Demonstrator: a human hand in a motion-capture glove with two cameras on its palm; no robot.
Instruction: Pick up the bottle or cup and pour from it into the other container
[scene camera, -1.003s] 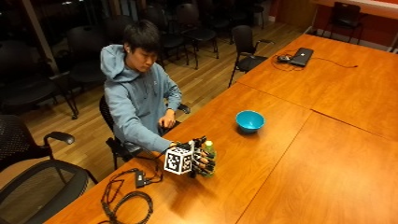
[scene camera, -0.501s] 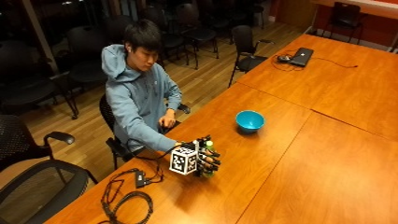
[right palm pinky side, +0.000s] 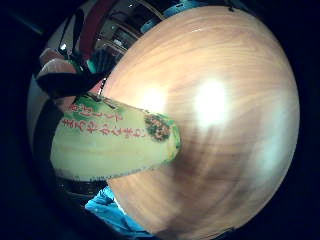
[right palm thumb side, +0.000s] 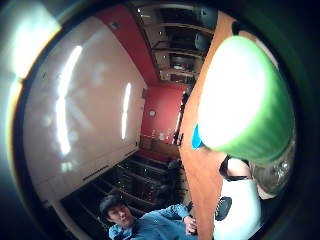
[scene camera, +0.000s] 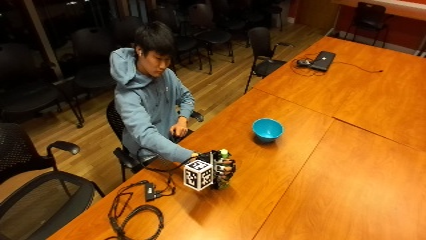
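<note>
Bottle (scene camera: 222, 170) first: it stood upright on the wooden table (scene camera: 319, 165), near the long edge where the person (scene camera: 152, 107) sat, with the gloved right hand (scene camera: 223, 169) wrapped around it and the fingers curled about its body. Only the green cap and a little of the bottle showed past the glove in the outside view. Whether the base touched the wood or hung just above it could not be told.

Left of the hand, near the table's corner, a coil of black cable (scene camera: 136, 212) lay on the wood. The person's bare hand (scene camera: 178, 131) rested below the table edge, by the lap.

Right of the bottle and well apart from it, farther along the table, sat a blue bowl (scene camera: 267, 130), upright with its mouth open upward. Beyond that, toward the far end, a laptop (scene camera: 323, 60) lay on the adjoining table section.

From the palm's little finger side, the bottle's pale green label (right palm pinky side: 110, 142) with red lettering filled the space beside the fingers, the wood grain spreading out past it. From the thumb side, the green cap (right palm thumb side: 242, 102) loomed close, with a sliver of the blue bowl (right palm thumb side: 196, 137) showing on the table beyond it.
</note>
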